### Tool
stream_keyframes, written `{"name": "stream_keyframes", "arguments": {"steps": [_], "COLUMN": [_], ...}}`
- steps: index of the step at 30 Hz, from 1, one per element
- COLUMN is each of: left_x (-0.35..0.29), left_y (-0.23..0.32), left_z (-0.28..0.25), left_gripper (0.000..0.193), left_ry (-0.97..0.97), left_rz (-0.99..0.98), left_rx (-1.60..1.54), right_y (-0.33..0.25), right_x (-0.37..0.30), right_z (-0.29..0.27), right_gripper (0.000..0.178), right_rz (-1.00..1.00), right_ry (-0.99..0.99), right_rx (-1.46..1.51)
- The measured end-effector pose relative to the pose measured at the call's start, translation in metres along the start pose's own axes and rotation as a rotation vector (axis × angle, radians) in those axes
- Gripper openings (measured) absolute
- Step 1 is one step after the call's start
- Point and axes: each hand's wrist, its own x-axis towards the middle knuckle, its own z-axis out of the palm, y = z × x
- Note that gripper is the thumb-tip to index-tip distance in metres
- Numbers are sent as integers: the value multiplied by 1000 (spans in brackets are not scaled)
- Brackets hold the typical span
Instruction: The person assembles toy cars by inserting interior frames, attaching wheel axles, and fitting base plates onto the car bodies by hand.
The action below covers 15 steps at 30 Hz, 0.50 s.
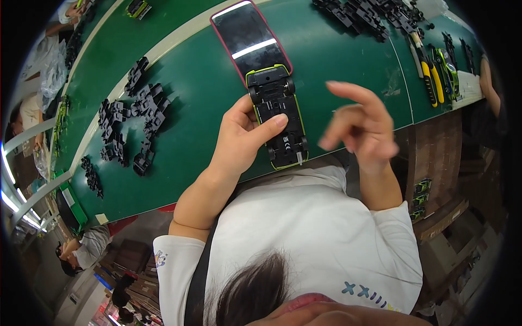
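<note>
My left hand is closed around a toy car turned underside up, its thumb pressing on the black base. A thin yellow-green body edge shows around that base. From the car's near end a small metal pin or rod sticks out. To the right of the car, my right hand hovers apart from it, slightly blurred. Its index finger is stretched out, the other fingers are loosely bent, and nothing shows in it. Beyond the car's far end lies a phone with a red-pink rim and a dark screen.
Black plastic parts lie in loose heaps on the green table at left; more parts sit at far right. Yellow-and-black-handled pliers rest near the right edge. A cardboard box with several green cars stands below. Other people work at left.
</note>
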Motion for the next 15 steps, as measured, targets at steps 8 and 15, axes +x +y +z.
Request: {"name": "stream_keyframes", "arguments": {"steps": [8,15], "left_x": [3,5], "left_y": [4,-1], "left_z": [-7,-5], "left_gripper": [34,33], "left_ry": [72,126], "left_rz": [14,25], "left_rx": [-10,-38], "right_y": [1,0], "right_x": [-11,-17], "right_z": [19,13], "right_gripper": [106,27], "right_rz": [85,35], "right_ry": [-52,227], "right_rx": [26,-107]}}
